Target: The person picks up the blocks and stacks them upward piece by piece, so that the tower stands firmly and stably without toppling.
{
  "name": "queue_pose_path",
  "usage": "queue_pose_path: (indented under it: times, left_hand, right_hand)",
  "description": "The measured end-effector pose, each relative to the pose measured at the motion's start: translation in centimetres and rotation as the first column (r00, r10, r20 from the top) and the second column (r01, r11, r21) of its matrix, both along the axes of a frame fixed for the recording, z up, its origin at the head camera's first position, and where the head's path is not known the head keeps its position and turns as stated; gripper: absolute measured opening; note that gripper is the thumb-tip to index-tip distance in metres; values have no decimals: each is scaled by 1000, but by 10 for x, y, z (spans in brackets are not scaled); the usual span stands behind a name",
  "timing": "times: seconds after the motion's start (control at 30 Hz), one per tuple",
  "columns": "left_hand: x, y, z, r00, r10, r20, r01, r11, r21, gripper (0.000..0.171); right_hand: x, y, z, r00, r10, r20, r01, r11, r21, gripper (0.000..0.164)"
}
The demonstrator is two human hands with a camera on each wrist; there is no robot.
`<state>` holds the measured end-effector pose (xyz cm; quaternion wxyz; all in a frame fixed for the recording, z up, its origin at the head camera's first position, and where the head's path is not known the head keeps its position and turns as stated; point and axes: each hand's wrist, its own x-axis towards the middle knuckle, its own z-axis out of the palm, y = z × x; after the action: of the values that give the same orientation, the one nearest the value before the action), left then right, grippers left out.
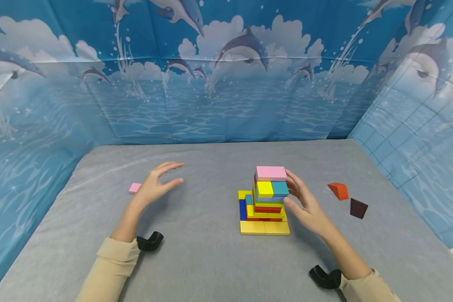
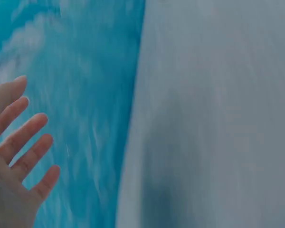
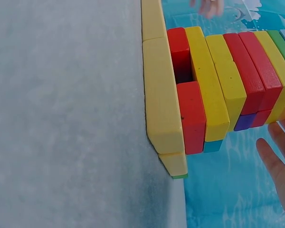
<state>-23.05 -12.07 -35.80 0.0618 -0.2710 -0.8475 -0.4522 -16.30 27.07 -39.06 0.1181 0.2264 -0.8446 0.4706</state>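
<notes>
A tower of colored wooden blocks (image 1: 269,205) stands right of center on the table, its layers red, yellow, green and blue. On its top lies a pink block (image 1: 271,173), above a yellow block (image 1: 264,189) and a teal block (image 1: 279,189). Beside the tower's right side is my right hand (image 1: 305,207), fingers gently bent with the fingertips right at the upper blocks. In the right wrist view, the fingers (image 3: 270,156) show near the upper layers. My left hand (image 1: 152,188) hovers over the left part of the table, thumb and fingers spread, holding nothing.
A small pink block (image 1: 134,188) lies just left of my left hand. On the right are an orange wedge block (image 1: 338,191) and a dark brown block (image 1: 358,208). Pale yellow blocks (image 1: 253,227) form the tower's front base. A dolphin-print curtain (image 1: 226,105) surrounds the grey table (image 1: 207,260).
</notes>
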Motion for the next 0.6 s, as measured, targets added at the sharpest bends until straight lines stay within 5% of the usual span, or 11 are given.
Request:
queue_pose_path:
  times: [0.27, 0.43, 0.6]
  left_hand:
    - [-22, -94, -64, 988, 154, 28, -150, 983, -104, 47]
    - [-20, -118, -80, 977, 212, 1, -209, 965, -157, 49]
    - [-18, -126, -83, 966, 256, 17, -249, 952, -180, 43]
  right_hand:
    - [0, 1, 1, 1000, -6, -6, 6, 1000, -14, 71]
    - [0, 1, 0, 1000, -2, -1, 2, 1000, -16, 70]
    - [0, 1, 1, 1000, 3, -4, -3, 1000, -21, 70]
